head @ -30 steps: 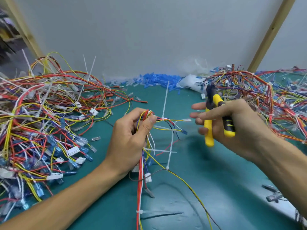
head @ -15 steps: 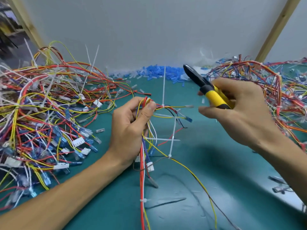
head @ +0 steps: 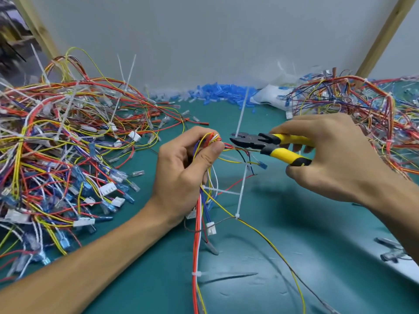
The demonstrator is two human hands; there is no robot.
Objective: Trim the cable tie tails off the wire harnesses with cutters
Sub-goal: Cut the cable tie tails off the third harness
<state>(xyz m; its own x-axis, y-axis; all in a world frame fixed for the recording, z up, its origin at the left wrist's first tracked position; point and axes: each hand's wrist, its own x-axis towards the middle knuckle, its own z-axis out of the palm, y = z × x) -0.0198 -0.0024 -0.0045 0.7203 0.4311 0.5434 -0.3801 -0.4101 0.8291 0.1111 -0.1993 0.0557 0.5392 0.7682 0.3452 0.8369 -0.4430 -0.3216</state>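
Cutters (head: 256,142), held in the right hand (head: 335,159), cover the upright tail (head: 241,114) at its base. The left hand (head: 183,175) grips the harness (head: 199,214). A wire pile (head: 68,143) lies to the left.

Harness (head: 212,139) of red, yellow, blue and white wires bunched in the left hand (head: 181,173), trailing down below that grip. White cable tie tail (head: 241,112) upright just right of it. Yellow-and-black cutters (head: 260,143) level in the right hand (head: 335,159), dark jaw tips at the tail's base (whether biting, unclear).
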